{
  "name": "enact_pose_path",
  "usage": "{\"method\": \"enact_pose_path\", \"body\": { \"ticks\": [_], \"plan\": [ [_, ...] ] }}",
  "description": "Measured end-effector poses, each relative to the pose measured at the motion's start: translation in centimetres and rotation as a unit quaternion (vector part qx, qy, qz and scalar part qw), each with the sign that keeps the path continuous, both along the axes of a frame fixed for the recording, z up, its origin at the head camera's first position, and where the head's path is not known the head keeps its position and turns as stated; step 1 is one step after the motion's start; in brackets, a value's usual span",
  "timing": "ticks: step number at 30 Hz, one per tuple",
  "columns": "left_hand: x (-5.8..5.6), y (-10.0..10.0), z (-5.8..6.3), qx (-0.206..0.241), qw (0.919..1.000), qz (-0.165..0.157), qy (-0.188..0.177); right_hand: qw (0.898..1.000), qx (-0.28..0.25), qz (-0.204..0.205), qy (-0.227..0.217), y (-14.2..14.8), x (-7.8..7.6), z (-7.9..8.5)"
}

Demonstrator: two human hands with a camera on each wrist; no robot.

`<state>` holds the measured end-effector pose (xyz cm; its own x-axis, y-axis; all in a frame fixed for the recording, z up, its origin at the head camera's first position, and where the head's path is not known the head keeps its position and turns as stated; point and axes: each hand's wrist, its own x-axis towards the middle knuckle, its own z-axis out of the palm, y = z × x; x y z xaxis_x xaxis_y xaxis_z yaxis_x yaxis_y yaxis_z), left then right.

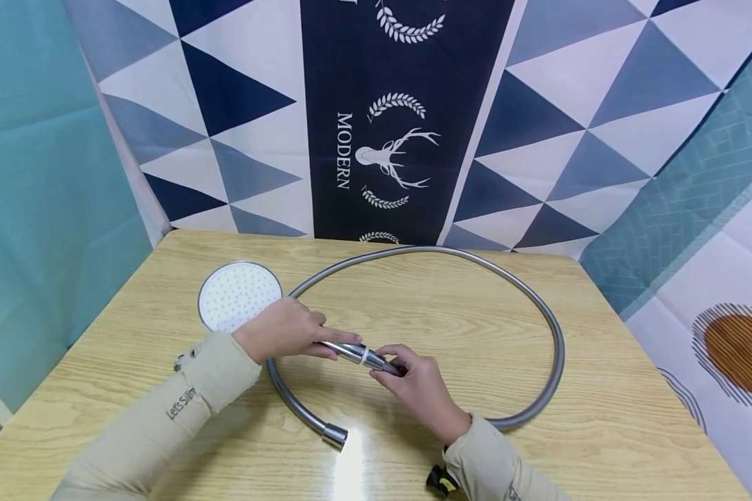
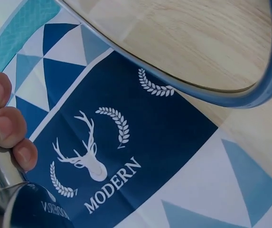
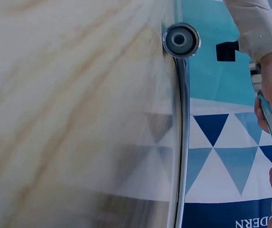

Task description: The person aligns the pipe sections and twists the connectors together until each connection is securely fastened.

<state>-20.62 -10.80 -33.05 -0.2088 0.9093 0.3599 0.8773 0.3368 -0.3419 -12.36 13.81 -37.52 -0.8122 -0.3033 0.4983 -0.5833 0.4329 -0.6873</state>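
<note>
Two hands of mine are at work: the left hand (image 1: 282, 328) has its fingers closed round the handle (image 1: 346, 351) of one shower head (image 1: 241, 296), and the right hand (image 1: 425, 391) pinches one chrome end (image 1: 376, 360) just after a white ring (image 1: 365, 355). The shower head is over the left part of the tabletop (image 1: 608, 396), spray face up. One hose (image 1: 558, 348) makes a wide loop, reaching near the back edge; one nut (image 1: 335, 437) of it lies toward the front edge. Its other end is hidden, so whether I pinch it, I cannot tell. Only the right wrist view shows the nut's opening; only the left wrist view shows three fingertips (image 2: 6, 128) against the chrome.
</note>
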Motion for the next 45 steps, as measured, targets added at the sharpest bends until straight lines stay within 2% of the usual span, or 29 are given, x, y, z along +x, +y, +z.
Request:
{"method": "enact_pose_path", "body": {
  "ticks": [9,15,19,23,25,27,32,35,41,45],
  "plan": [
    [0.2,-0.1,0.4,0.011,0.9994,0.01,-0.032,0.999,0.003,0.004,-0.034,0.0,-0.4,0.4],
    [0.4,0.1,0.9,0.011,0.9961,0.033,-0.081,0.998,0.002,0.012,-0.055,0.1,-0.5,1.0],
    [0.6,0.5,1.1,0.019,0.9908,0.047,-0.125,0.998,0.007,0.006,-0.065,0.2,-0.5,1.1],
    [1.1,0.7,1.5,0.024,0.9811,0.053,-0.184,0.997,0.012,-0.005,-0.078,0.3,-0.4,1.3],
    [1.3,0.9,1.5,0.025,0.9781,0.054,-0.199,0.997,0.014,-0.006,-0.077,0.4,-0.4,1.3],
    [1.4,1.0,1.4,0.028,0.9791,0.056,-0.194,0.997,0.015,-0.008,-0.078,0.5,-0.4,1.4],
    [1.2,1.4,0.8,0.041,0.9891,0.039,-0.136,0.996,0.019,-0.009,-0.088,0.7,-0.4,1.5],
    [1.1,1.6,0.5,0.042,0.9914,0.034,-0.119,0.995,0.022,-0.004,-0.094,0.8,-0.4,1.4],
    [1.0,1.6,0.3,0.048,0.9914,0.034,-0.117,0.997,0.022,-0.004,-0.07,0.9,-0.6,1.0],
    [1.0,1.6,0.1,0.044,0.9893,0.029,-0.136,0.999,0.029,0.011,-0.043,1.0,-0.7,0.7]
  ]
}}
